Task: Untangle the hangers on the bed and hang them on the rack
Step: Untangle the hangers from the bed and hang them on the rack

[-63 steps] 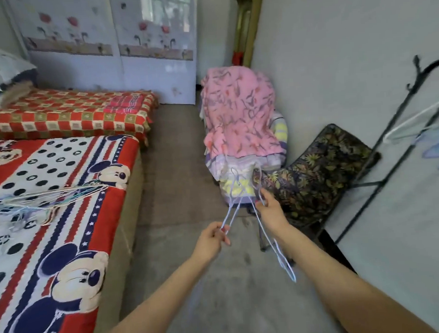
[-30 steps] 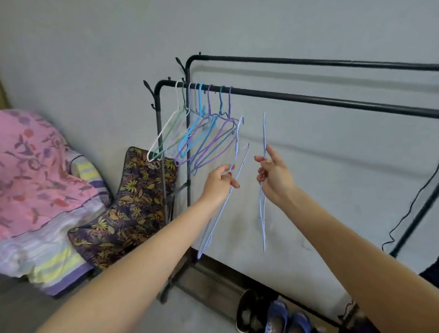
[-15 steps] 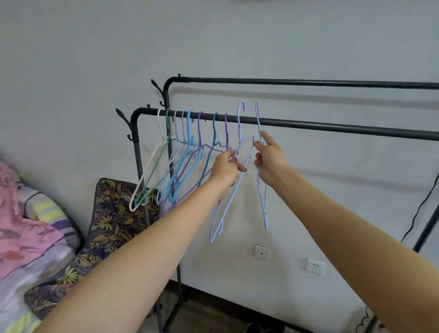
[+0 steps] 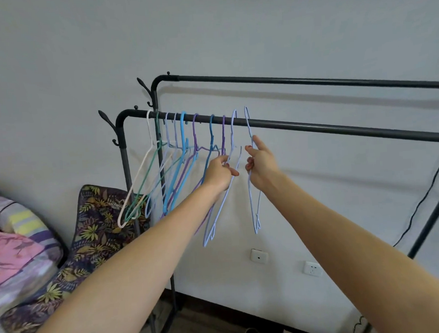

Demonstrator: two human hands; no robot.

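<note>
Head view — hangers in both grips

Matt dark-grey metal tubing forms the clothes rack, where thin, smooth coated-wire hangers in pastel shades show a slight sheen. A leaf-printed fabric cushion sits against the flat, matt painted wall.

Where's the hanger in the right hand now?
Its hook is at the front rail, rightmost in the row, beside the left hand's hanger; the right hand grips it.
</note>
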